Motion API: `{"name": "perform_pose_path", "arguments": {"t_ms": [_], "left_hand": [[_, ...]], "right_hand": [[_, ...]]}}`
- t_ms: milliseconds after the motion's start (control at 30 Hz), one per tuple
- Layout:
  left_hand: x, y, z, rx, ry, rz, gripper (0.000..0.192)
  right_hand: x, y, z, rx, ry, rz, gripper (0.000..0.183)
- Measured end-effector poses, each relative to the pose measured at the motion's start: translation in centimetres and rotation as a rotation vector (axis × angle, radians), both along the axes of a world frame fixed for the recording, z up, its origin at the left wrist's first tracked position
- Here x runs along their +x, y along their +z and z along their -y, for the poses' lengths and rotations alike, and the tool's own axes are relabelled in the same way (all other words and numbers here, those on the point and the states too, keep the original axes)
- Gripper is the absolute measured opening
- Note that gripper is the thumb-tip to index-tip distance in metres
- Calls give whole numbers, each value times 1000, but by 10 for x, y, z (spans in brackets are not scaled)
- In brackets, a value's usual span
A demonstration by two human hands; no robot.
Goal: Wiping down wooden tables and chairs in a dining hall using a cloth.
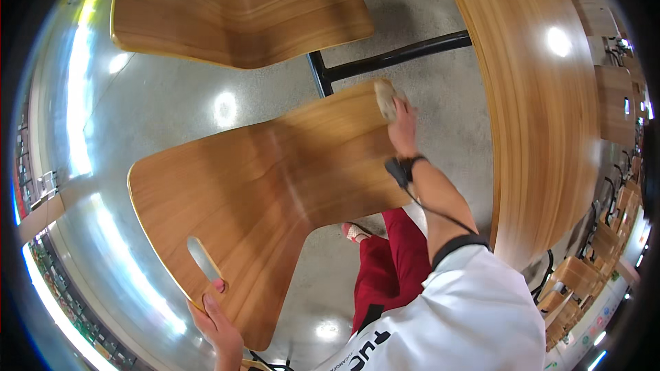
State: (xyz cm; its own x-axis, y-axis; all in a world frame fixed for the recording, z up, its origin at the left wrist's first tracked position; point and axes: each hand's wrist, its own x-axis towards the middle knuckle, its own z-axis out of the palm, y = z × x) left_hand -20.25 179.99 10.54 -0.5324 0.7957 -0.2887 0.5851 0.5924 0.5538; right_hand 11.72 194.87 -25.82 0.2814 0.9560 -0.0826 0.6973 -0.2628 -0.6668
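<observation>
Before me stands a bent plywood chair (247, 185) with a wood-grain surface and a slotted backrest. My left hand (219, 327) grips the top edge of that backrest, a fingertip showing through the handle slot (203, 257). At the far front corner of the seat, my right hand (403, 126) holds a beige cloth (384, 99) against the wood. The cloth looks folded or bunched and is slightly blurred. A dark band with a small black device and a cable (399, 171) sits on my right wrist.
A second plywood chair (237, 15) stands just beyond. Black metal tubing (397, 56) runs from it to the long wooden table (536, 113) on my right. More chairs (572, 278) line the far right. Shelves (72, 299) stand at the far left, across the polished floor (160, 108).
</observation>
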Motion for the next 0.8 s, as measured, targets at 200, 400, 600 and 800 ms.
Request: {"name": "perform_pose_path", "arguments": {"t_ms": [200,400,600,800], "left_hand": [[-16,1,7,-1,-28,93,27],[-10,8,2,27,3,64,24],[-23,7,12,115,11,93,22],[-26,8,27,51,-52,111,25]], "right_hand": [[-15,76,-162,247,537,539,30],[31,250,-265,309,765,1209,17],[46,269,-150,61,808,1241,15],[68,291,101,-138,800,1037,14]]}}
